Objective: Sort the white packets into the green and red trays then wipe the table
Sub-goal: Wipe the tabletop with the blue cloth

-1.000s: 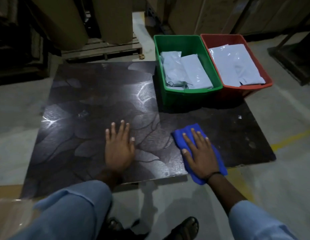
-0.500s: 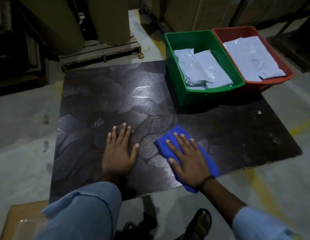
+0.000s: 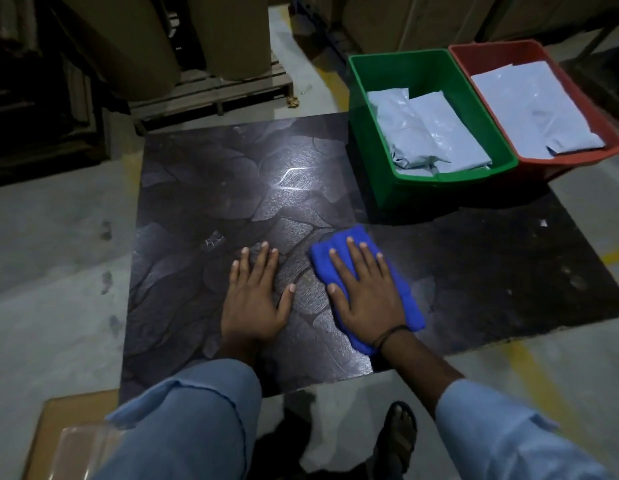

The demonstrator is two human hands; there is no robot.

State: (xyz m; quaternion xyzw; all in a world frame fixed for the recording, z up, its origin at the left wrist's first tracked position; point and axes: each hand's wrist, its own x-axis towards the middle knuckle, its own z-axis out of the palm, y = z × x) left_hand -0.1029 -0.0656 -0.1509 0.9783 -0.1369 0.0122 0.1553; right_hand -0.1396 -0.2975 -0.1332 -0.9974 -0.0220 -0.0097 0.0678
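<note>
My right hand (image 3: 365,291) lies flat with straight fingers on a blue cloth (image 3: 406,299), pressing it onto the dark patterned table (image 3: 211,188). Just to its left, my left hand (image 3: 254,296) rests flat on the bare tabletop, fingers spread. At the table's far right corner stands the green tray (image 3: 370,140) holding white packets (image 3: 429,140). The red tray (image 3: 609,140) sits right beside it with more white packets (image 3: 533,109) laid flat inside.
A cardboard box (image 3: 51,441) lies on the floor at the lower left. Big brown paper rolls (image 3: 228,32) stand on a wooden pallet (image 3: 204,95) behind the table. Yellow floor lines (image 3: 540,386) run past the table's right side. My sandalled foot (image 3: 396,434) is under the front edge.
My right hand has slid the blue cloth to the left across the table, closer to my left hand. The left hand has stayed planted in place.
</note>
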